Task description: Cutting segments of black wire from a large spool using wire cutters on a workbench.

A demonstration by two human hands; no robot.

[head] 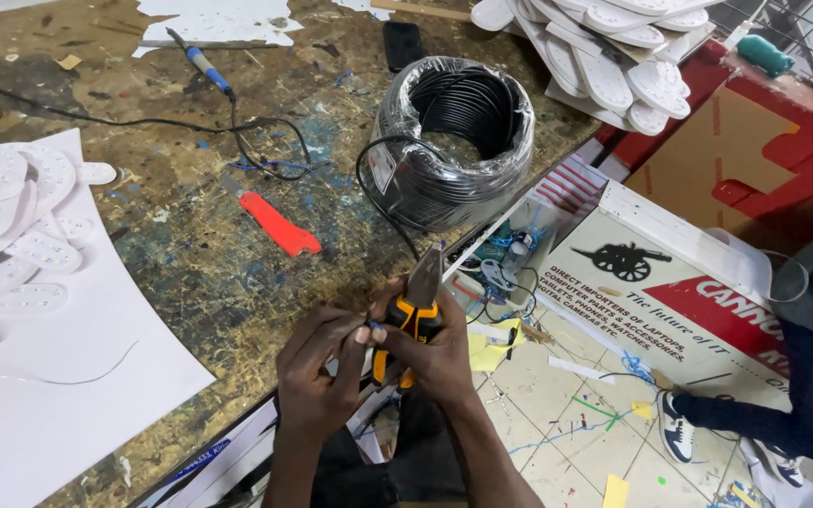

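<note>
Two bare hands meeting at the table's near edge, working a pair of orange-and-black-handled pliers (415, 310) with grey steel jaws pointing up and away. Right hand (439, 353) wrapped tight around the handles, fingers closed on them. Left hand (317, 362) just beside, fingertips pinched together on the end of a thin black cable (378, 202), right against the pliers' handles. Cannot tell whether the plier jaws are biting anything.

Cable looping up from the pinch and back to a big coil of black wire wrapped in clear plastic (454, 136), sitting near on the worn, paint-spattered wooden table (190, 254). Left of the coil, lying flat, an orange-handled utility knife (275, 224). Further back, a blue-handled soldering iron (204, 64) with its dark cord curling across the wood. At the far left, white cut-out shapes studded with small lights (7, 226) resting on a white sheet (68, 395). More white cut-outs stacked (604, 56) at the top right edge.

Down on the tiled floor, a white printed signboard (670, 292) leaning by the table, and another person's leg in dark trousers with a blue-and-white sneaker (677, 425) well apart to the right.
</note>
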